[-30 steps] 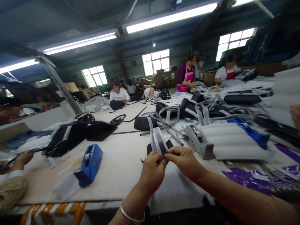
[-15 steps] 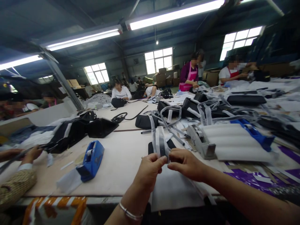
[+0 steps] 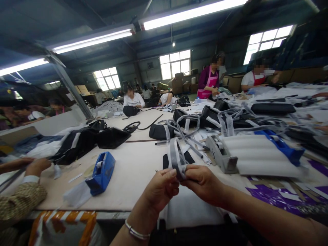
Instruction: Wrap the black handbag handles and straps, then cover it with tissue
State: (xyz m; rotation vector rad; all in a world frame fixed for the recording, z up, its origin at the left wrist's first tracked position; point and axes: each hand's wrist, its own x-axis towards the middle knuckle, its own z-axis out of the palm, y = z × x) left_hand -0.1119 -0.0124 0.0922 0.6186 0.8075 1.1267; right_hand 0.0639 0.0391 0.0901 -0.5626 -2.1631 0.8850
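A looped strap [image 3: 175, 152] wrapped in clear film rises between my two hands, above a dark item [image 3: 189, 158] on the table. My right hand [image 3: 202, 181] is closed around the lower part of the loop. My left hand [image 3: 164, 186] has its thumb and fingers pinched at the loop's left side; how much of the strap they hold is hard to see. Under my hands lies a white foam sheet [image 3: 193, 212] over something black at the table's edge.
A blue tape dispenser [image 3: 101, 174] stands left, a grey metal dispenser [image 3: 221, 155] right, beside white foam [image 3: 258, 155] and another blue dispenser [image 3: 284, 147]. Black bags [image 3: 161, 132] and wrapped straps lie beyond. A co-worker's hand [image 3: 38, 167] works at far left; other people sit or stand behind.
The strap's loop has opened wider and turned. My right hand has closed on its lower part, and my left hand has shifted slightly left. The co-worker's hand at left moved a little right.
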